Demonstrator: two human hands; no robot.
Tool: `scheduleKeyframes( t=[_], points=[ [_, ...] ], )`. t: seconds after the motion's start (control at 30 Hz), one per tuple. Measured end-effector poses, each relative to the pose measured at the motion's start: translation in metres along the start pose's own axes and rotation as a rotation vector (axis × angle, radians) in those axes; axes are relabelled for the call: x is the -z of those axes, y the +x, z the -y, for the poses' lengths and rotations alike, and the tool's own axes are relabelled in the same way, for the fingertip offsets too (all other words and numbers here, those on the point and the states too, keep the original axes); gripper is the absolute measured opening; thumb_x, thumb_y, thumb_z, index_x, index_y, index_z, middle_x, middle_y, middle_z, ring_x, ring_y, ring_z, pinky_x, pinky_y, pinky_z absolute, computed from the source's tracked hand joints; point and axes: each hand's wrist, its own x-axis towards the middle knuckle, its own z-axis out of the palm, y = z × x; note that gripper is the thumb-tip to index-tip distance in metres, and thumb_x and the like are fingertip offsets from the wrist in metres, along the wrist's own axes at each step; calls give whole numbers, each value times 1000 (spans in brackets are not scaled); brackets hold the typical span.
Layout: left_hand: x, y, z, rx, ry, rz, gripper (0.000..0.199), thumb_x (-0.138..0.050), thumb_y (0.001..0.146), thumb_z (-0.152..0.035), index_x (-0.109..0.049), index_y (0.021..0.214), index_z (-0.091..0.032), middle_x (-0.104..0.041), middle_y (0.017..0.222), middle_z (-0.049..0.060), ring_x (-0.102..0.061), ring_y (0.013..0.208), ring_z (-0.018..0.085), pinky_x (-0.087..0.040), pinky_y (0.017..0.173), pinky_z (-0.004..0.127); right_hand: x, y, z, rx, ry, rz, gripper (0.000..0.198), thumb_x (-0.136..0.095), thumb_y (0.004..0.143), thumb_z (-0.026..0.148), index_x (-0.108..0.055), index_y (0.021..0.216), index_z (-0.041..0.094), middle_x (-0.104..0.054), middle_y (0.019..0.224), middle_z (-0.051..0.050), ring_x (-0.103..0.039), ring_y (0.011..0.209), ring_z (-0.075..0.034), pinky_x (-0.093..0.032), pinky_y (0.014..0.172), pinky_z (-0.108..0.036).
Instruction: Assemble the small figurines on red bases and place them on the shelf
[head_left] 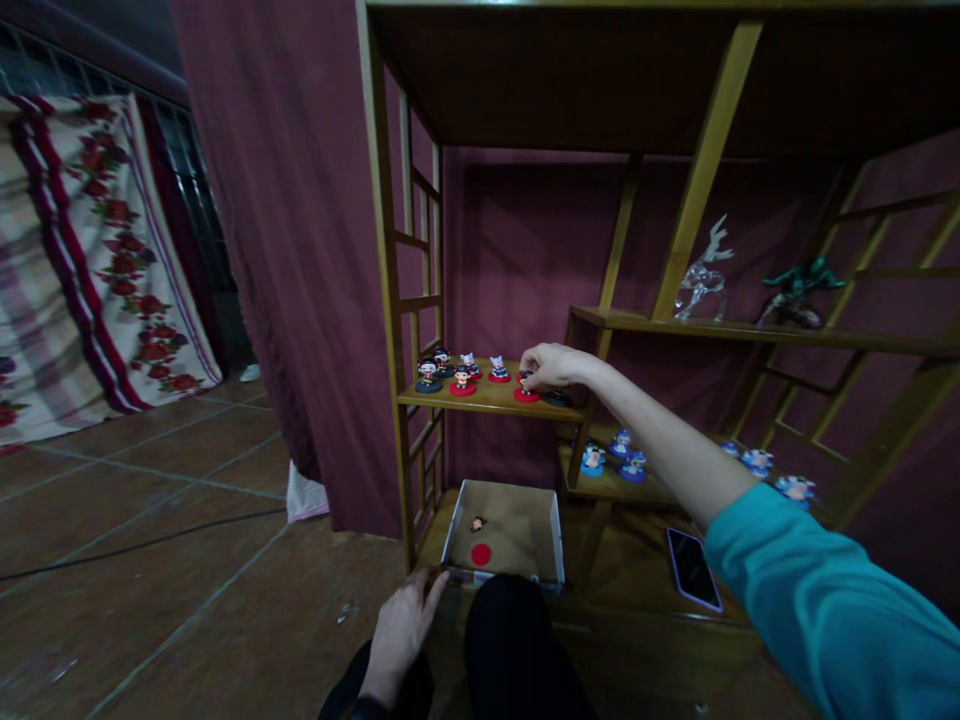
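- Left hand (405, 615) nearest, thumb spread, nothing seen in it.
- One shallow white-walled cardboard box (556, 535); inside, one flat red disc (481, 554), one loose dark-haired figure piece (478, 523).
- One dark-faced phone with pale purple rim (694, 568).
- Three blue-and-purple figurines (634, 466) on the lower level; at least three more farther right.
- Right hand (553, 367) pinching small red-based figurine (526, 390), toward right end of brown wooden shelf (495, 399).
- Judged: light, stiff, smooth plastic, perhaps slippery, details breakable. Grip body or base rim.
- Six other small figurines (463, 381) there, one partly hidden.
- Farther: one clear deer ornament (703, 285).
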Motion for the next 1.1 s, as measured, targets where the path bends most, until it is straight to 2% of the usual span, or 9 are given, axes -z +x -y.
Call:
scheduleKeyframes(
  t=[0.27,0.47,0.7,0.97,1.1],
  points=[
    [-3,0,1,-7,-29,-9,49,-22,85,-52,-55,104,-21,-66,100,7,-59,98,20,-40,81,25,-4,0,-5,8,60,1,33,-65,62,33,-63,92,21,-67,87,0,-59,75,-13,-39,58,-18],
    [-2,0,2,-24,-17,-21,47,-23,85,-51,-55,103,-22,-66,97,7,-61,94,20,-42,79,26,11,-11,-3,55,18,31,43,-64,64,34,-59,105,22,-65,100,-3,-60,85,-16,-42,66,-20],
    [3,-1,-2,-32,9,17,41,-28,85,-46,-55,105,-23,-66,99,7,-60,95,19,-42,80,26,19,-15,4,-43,-211,164,24,-63,62,18,-67,85,20,-68,81,-6,-62,73,-20,-41,57,-25],
    [-2,1,1,-28,-3,20,46,-23,85,-50,-56,101,-22,-66,97,7,-61,92,20,-43,75,25,17,-9,3,-66,-125,337,27,-76,47,28,-66,70,18,-64,67,0,-59,66,-17,-42,55,-24],
    [-1,0,1,-21,-10,23,44,-24,86,-49,-57,100,-23,-67,96,6,-60,95,19,-42,76,24,16,-4,0,-114,-45,414,34,-79,42,32,-66,70,17,-61,61,1,-57,62,-16,-42,53,-25]
  ],
)
